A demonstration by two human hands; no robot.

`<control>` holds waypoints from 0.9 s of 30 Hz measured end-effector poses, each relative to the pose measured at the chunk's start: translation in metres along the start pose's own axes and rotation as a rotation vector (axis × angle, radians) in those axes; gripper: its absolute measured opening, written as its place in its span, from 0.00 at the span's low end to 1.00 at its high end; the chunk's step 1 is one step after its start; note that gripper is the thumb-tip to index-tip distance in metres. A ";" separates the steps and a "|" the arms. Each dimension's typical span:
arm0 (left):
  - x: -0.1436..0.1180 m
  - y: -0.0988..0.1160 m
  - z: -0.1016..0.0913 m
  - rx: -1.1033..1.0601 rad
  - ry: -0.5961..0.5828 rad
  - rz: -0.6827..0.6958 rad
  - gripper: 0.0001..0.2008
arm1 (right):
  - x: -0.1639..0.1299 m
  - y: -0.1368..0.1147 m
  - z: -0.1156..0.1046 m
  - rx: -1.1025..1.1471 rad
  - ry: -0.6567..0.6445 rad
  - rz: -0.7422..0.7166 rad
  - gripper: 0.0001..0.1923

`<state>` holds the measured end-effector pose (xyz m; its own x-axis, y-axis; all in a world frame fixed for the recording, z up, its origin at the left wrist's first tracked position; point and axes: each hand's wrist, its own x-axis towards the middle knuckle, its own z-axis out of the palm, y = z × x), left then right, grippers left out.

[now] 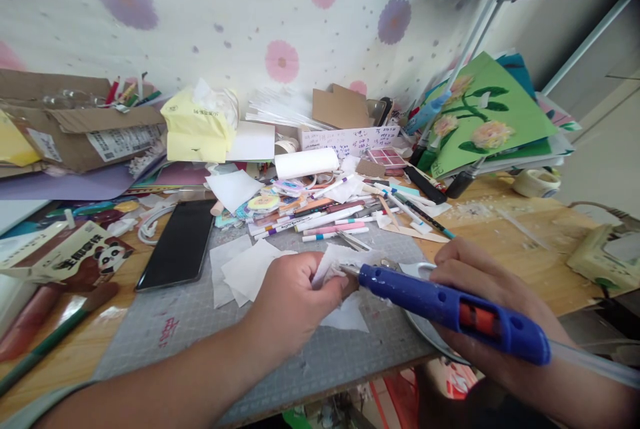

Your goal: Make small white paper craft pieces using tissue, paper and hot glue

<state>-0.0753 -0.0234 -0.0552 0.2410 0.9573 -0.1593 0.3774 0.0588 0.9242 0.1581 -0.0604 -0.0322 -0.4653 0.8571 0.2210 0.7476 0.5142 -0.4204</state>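
Pinched between the thumb and fingers of my left hand (295, 299) is a crumpled piece of white paper (334, 262). My right hand (470, 276) grips a blue glue gun (425, 299), its metal nozzle pointing left at the paper. The nozzle tip is at or very near the paper; I cannot tell whether it touches. A clear glue stick (590, 362) runs out of the gun's back end. Several loose white paper squares (250, 272) lie left of my left hand, and another white piece (347, 314) lies under it.
A grey cutting mat (165, 342) covers the table's front. A black phone (179, 242) lies at left, near a panda-printed box (65, 252). Markers and pens (320, 219) pile up behind my hands. A cardboard box (80, 122) stands back left, a power strip (607, 252) at right.
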 end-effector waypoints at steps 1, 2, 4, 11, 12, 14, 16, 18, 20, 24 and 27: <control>0.000 0.000 0.000 0.004 -0.001 -0.006 0.13 | 0.000 0.000 -0.001 0.006 0.012 -0.006 0.06; 0.000 0.000 0.000 0.004 0.000 -0.011 0.13 | 0.001 -0.001 -0.002 0.013 0.026 -0.010 0.06; 0.000 0.001 0.000 -0.007 0.002 -0.013 0.13 | 0.001 -0.002 -0.004 0.031 0.051 -0.016 0.06; 0.001 0.003 -0.003 -0.029 -0.023 -0.047 0.10 | 0.000 0.005 -0.005 0.039 0.057 0.013 0.02; 0.001 0.003 -0.003 -0.025 -0.026 -0.049 0.10 | 0.001 0.007 -0.005 0.032 0.058 0.020 0.02; 0.001 0.002 -0.004 -0.020 -0.026 -0.043 0.10 | 0.002 0.008 -0.005 0.029 0.070 0.027 0.05; 0.002 0.000 -0.005 -0.035 -0.029 -0.043 0.10 | 0.003 0.007 -0.006 0.056 0.079 0.035 0.06; 0.003 -0.001 -0.006 -0.061 -0.027 -0.049 0.12 | 0.004 0.006 -0.007 0.099 0.081 0.054 0.07; 0.004 -0.002 -0.006 -0.081 -0.024 -0.045 0.12 | 0.003 0.006 -0.007 0.127 0.075 0.072 0.07; 0.005 -0.004 -0.006 -0.125 -0.025 -0.040 0.13 | 0.001 0.006 -0.006 0.119 0.102 0.067 0.07; 0.005 -0.004 -0.005 -0.170 -0.019 -0.036 0.12 | 0.000 0.009 -0.006 0.075 0.128 0.041 0.08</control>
<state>-0.0802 -0.0172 -0.0576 0.2471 0.9484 -0.1986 0.2300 0.1417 0.9628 0.1679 -0.0557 -0.0309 -0.3675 0.8765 0.3111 0.7249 0.4795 -0.4946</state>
